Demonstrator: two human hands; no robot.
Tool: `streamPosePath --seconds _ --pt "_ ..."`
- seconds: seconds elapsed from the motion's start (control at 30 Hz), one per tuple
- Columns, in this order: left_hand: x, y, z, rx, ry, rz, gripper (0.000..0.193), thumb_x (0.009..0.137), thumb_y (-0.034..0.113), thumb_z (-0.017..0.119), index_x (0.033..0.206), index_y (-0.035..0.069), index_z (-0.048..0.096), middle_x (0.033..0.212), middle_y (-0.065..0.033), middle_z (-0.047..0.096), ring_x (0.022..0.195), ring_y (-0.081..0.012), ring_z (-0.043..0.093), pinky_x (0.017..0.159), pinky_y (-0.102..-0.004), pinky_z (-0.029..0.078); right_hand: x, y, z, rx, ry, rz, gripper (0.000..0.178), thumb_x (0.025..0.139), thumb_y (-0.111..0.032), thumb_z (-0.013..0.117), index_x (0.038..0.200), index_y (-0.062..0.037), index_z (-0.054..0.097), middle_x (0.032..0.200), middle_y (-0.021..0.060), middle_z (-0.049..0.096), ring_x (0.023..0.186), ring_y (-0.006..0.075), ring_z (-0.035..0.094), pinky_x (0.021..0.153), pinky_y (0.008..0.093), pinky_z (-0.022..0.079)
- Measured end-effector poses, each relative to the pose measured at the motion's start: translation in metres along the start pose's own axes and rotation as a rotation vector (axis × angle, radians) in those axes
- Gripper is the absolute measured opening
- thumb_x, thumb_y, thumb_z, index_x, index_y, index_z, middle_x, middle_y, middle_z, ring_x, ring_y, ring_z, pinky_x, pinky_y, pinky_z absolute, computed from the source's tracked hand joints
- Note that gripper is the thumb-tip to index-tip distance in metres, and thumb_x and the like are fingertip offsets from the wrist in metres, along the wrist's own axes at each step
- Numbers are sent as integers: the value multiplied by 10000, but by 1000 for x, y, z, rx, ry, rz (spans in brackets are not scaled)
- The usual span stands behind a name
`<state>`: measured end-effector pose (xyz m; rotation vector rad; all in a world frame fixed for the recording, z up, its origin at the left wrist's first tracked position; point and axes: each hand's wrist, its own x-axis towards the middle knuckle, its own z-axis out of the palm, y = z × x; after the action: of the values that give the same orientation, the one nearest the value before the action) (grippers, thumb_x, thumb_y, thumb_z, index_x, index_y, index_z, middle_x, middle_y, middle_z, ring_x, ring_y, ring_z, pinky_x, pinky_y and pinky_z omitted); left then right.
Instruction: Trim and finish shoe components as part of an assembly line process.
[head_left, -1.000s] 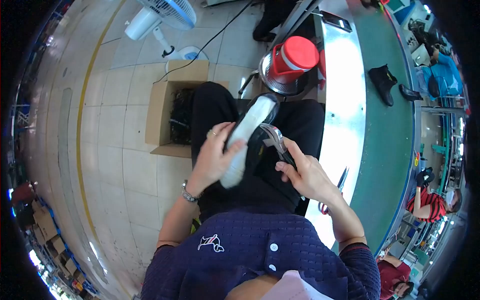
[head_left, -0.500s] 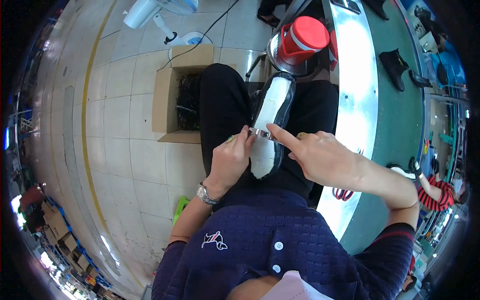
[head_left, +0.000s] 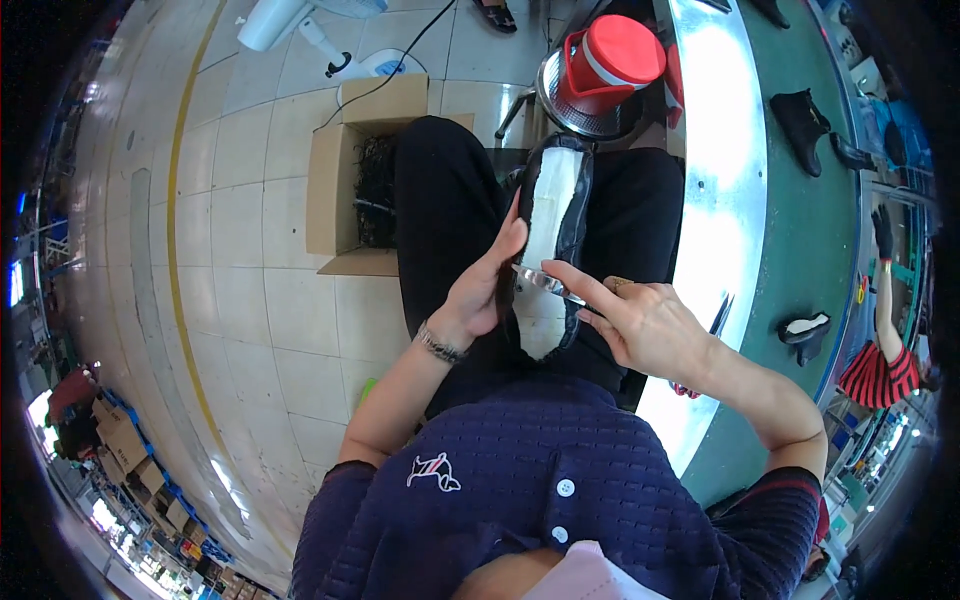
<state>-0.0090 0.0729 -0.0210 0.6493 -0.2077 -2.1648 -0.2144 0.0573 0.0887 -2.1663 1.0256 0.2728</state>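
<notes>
A black shoe upper with a white insole board facing up lies along my lap. My left hand grips its left edge near the middle. My right hand holds a slim metal tool, index finger stretched along it, and the tip lies across the white sole just right of my left thumb. My black trousers are under the shoe.
An open cardboard box with dark scraps stands on the tiled floor to my left. A red-lidded container sits on a metal stool ahead. A green conveyor with black shoes runs on my right, where another person's sleeve shows.
The shoe has come lower on my lap and turned sole up. My right hand has brought the metal tool across the sole, close to my left thumb.
</notes>
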Motion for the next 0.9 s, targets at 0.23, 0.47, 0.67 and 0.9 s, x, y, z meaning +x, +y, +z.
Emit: streamPosePath --seconds 0.23,0.47,0.67,0.9 --pt "8 0 14 211 86 41 862 891 372 636 1545 182 108 1512 -66 299 1331 -183 349 1092 -320 287 7 -10 -54 395 -335 211 595 925 -106 549 1459 -141 287 680 177 633 578 346 642 592 447 525" --pt "7 12 9 250 83 -36 850 898 336 637 1545 186 108 1484 -94 337 1299 -181 391 1066 -315 322 51 -9 -91 -136 191 -225 660 901 -159 605 1483 -203 297 832 175 670 642 345 656 587 416 531" --pt "6 15 7 268 24 18 860 895 320 642 1545 170 99 1450 -76 366 1269 -164 407 1047 -314 341 57 1 -80 -378 11 7 667 921 -195 581 1499 -244 251 811 178 660 634 322 658 566 414 521" --pt "9 17 3 361 27 11 869 902 367 623 1545 150 81 1469 -86 337 1293 -178 384 1065 -321 317 62 5 -69 -263 144 12 649 940 -185 559 1496 -247 231 796 178 658 658 348 658 591 436 524"
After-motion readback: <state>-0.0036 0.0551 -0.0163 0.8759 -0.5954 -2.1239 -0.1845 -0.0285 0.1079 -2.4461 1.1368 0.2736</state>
